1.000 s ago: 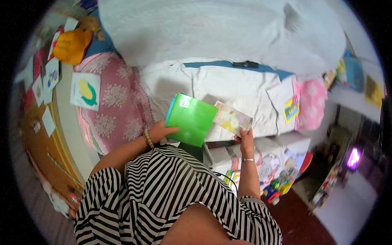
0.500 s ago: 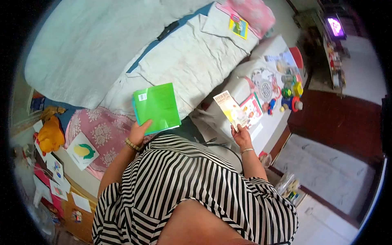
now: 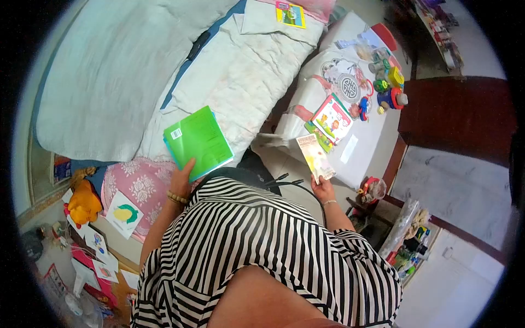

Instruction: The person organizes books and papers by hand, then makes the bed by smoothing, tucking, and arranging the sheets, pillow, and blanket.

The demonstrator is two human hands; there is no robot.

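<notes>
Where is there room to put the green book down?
The white bedding beyond the green book is bare up to the small picture book by the pillow. The grey blanket on the left is bare too. The white box top is crowded with toys and a colourful book.

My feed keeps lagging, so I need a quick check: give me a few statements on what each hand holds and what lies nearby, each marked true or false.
1. The left hand holds a green book. True.
2. The right hand is empty. False: it holds a small illustrated card.
3. Both hands grip the same item. False: each holds its own, and the two are apart.
4. Colourful toys sit on the white covered surface to the right. True.
5. A card with a yellow and green picture lies at lower left. True.
</notes>
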